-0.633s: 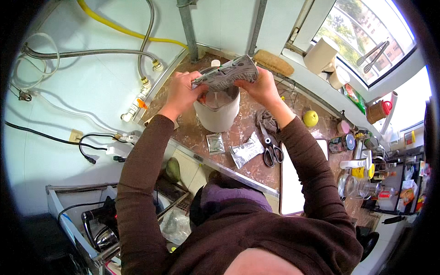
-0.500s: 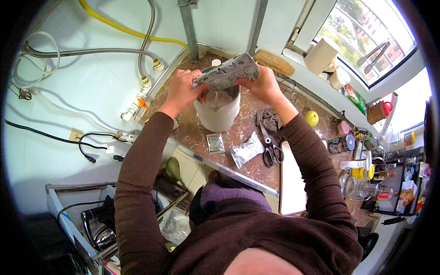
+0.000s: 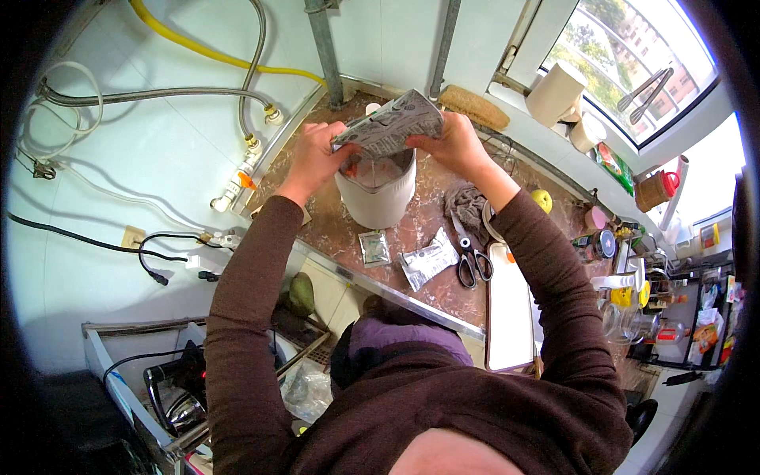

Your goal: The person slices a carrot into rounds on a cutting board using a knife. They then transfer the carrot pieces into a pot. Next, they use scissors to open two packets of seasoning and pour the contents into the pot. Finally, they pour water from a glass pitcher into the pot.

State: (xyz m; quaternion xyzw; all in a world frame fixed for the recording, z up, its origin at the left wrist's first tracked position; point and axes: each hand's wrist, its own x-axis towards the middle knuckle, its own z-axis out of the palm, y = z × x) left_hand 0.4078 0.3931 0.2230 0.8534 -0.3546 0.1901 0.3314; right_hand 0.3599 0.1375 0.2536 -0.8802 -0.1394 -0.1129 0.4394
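Note:
Both my hands grip a grey printed pouch (image 3: 393, 127), tilted above a white round container (image 3: 380, 207). My left hand (image 3: 319, 154) is closed on the pouch's left end, and my right hand (image 3: 455, 145) pinches its right end. Pale, partly orange-tinted contents show inside the container; its back rim is hidden by the pouch. On the brown counter in front of it lie a small clear sachet (image 3: 374, 248), a silver packet (image 3: 428, 260) and black-handled scissors (image 3: 474, 265). A crumpled grey cloth (image 3: 467, 207) rests near my right forearm.
A white cutting board (image 3: 507, 317) lies under my right arm. Beyond that arm are a yellow-green fruit (image 3: 541, 200), a jar (image 3: 599, 244) and several bottles. A window sill holds a white jug (image 3: 556, 91). Hoses and a yellow pipe (image 3: 190, 39) run along the left wall.
The pouch has shifted slightly and its face has turned a little. Both hands stay on it above the container, with the right forearm moved slightly.

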